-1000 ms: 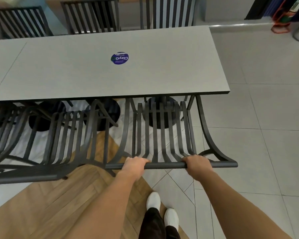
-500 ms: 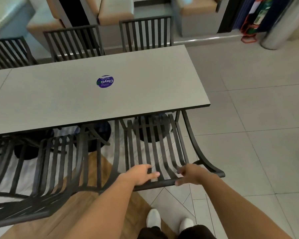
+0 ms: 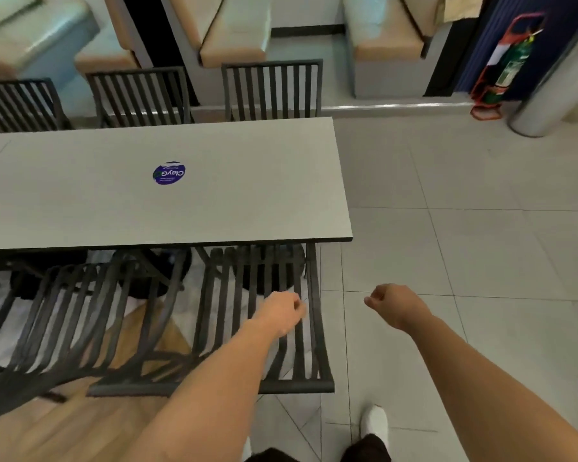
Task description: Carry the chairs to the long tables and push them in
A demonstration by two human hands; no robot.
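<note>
A black slatted metal chair (image 3: 291, 384) stands pushed in at the right end of the long grey table (image 3: 247, 201), its seat under the tabletop and its back toward me. My left hand (image 3: 281, 311) hovers over the chair's back slats with loosely curled fingers and holds nothing. My right hand (image 3: 394, 305) hangs over the floor tiles to the right of the chair, also loosely curled with nothing in it. Neither hand touches the chair.
A second black chair (image 3: 80, 311) sits pushed in to the left. Three more chairs (image 3: 271, 88) line the table's far side. Cushioned benches (image 3: 234, 31) stand behind. A fire extinguisher (image 3: 504, 68) and a metal column (image 3: 554, 81) are at the back right, beyond tiled floor (image 3: 481, 245).
Both hands have let go of the chair's top rail and lifted off it. The right hand moved right, away from the chair. My view has drawn back and risen.
</note>
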